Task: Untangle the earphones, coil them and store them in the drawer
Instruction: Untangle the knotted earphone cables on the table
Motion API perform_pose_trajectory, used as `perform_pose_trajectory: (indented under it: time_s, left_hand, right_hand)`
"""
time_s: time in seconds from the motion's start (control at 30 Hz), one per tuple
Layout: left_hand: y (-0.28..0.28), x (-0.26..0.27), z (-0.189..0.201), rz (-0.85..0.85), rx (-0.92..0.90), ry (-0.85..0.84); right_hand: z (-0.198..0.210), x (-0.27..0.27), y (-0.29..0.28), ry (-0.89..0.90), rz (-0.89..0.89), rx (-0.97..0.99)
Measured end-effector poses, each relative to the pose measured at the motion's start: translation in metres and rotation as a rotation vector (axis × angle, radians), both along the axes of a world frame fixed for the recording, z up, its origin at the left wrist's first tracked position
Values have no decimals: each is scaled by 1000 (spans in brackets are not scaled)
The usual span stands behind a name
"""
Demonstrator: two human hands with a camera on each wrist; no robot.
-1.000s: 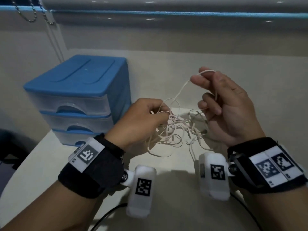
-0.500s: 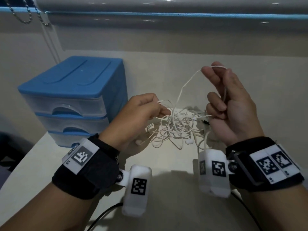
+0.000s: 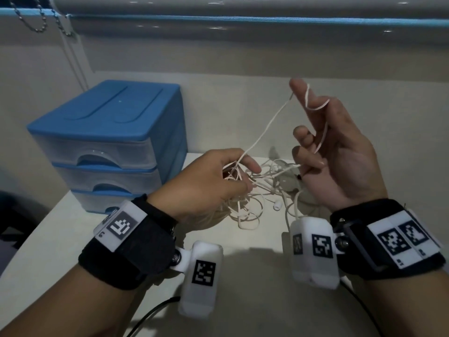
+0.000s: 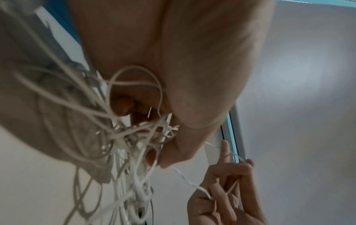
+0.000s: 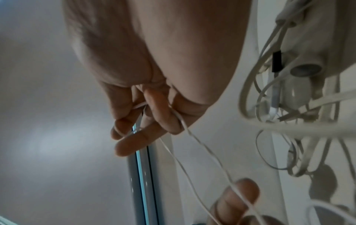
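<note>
White tangled earphones (image 3: 257, 188) lie in a loose heap on the pale table, with one earbud (image 3: 277, 205) showing near the front. My left hand (image 3: 218, 181) grips a bunch of the cord (image 4: 138, 134) at the heap's left side. My right hand (image 3: 323, 147) is raised to the right; a single strand (image 3: 264, 127) runs up from the left hand, loops over its upright index finger and passes down through the curled lower fingers (image 5: 154, 115). The blue drawer unit (image 3: 109, 142) stands at the left with all three drawers closed.
The table (image 3: 243, 276) ends in a front-left edge beside the drawer unit. A wall and a window blind with a bead chain (image 3: 36, 23) rise behind. Black cables (image 3: 150, 312) trail from the wrist cameras over the near table.
My right hand has risen and drawn the single strand longer and tauter. My left hand has stayed on the bundle, shifting slightly right.
</note>
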State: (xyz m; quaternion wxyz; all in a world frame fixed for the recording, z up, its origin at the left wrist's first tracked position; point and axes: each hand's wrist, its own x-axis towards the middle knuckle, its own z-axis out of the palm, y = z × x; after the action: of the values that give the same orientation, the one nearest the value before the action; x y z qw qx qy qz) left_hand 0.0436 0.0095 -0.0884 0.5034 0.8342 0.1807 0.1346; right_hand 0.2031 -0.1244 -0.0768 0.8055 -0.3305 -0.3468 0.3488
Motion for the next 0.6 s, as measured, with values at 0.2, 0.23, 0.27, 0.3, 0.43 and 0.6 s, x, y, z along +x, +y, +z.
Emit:
perform_pose_trajectory:
  time_s: [0.2, 0.23, 0.27, 0.3, 0.43, 0.6]
  left_hand:
    - [1, 1, 1, 155, -105, -101]
    - [1, 1, 1, 172, -114, -124]
    - [2, 1, 2, 187, -119, -143]
    - [2, 2, 2, 198, -119, -156]
    - [4, 3, 2, 229, -130, -203]
    - [4, 2, 4, 279, -97, -266]
  right_hand:
    - [-3, 14, -3, 81, -115, 26]
    - [-3, 15, -3, 98, -135, 20]
    - [-4, 16, -3, 115, -151, 17]
    - [-5, 18, -3, 129, -159, 19]
    - [-7, 20, -3, 158, -177, 25]
    - [-6, 19, 2, 148, -238, -90]
